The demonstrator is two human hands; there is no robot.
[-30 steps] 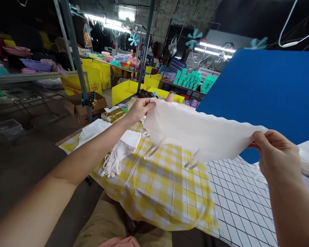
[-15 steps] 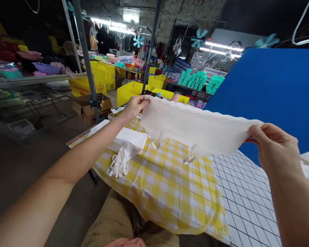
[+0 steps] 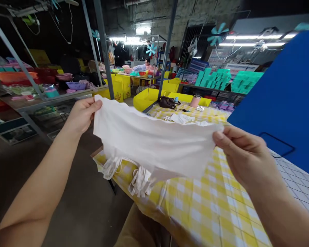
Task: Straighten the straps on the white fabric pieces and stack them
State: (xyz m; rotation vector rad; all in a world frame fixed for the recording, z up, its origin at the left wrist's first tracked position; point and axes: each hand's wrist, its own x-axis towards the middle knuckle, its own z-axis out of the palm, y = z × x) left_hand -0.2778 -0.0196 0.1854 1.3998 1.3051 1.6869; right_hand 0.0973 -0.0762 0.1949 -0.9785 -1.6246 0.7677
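I can't read the print (image 3: 117,96) on the yellow box (image 3: 115,86). Left hand (image 3: 81,115) and right hand (image 3: 247,147) pinch the white cloth (image 3: 154,140), now farther left.

The white cloth (image 3: 154,140) looks thin, soft and matt. Under the cloth, the checked table cover (image 3: 193,202) seems to be smooth plastic with slight gloss. Behind the cloth, the dark bag (image 3: 167,102) has a shiny, leather-like surface, and the yellow boxes (image 3: 144,99) look like smooth plastic. To the right of the cloth, the blue board (image 3: 280,92) is smooth and matt. Far behind the cloth, the wall (image 3: 146,15) looks like rough concrete.
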